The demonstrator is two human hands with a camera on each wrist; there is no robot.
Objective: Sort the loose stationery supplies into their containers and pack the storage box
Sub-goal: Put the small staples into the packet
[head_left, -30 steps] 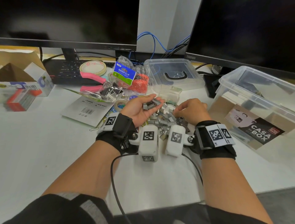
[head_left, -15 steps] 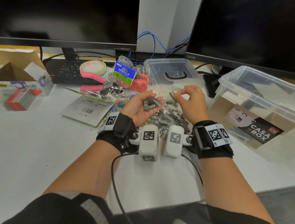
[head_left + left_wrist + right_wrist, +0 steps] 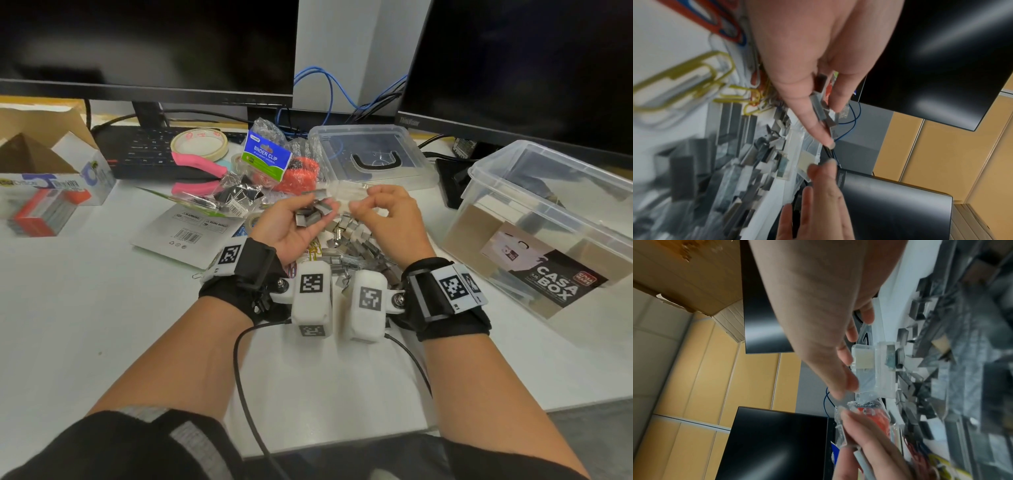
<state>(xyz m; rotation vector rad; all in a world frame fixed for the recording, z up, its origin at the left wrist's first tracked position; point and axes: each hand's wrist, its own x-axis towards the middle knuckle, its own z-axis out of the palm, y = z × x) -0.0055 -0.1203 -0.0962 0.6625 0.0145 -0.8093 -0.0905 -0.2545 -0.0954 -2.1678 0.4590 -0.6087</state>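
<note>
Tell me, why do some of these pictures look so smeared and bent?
Head view: sharp, but wide-angle bends the monitor edges. Left wrist view: the paper clips and staple pile are smeared. Right wrist view: the staple pile blurs too; glare streaks the black screens.
</note>
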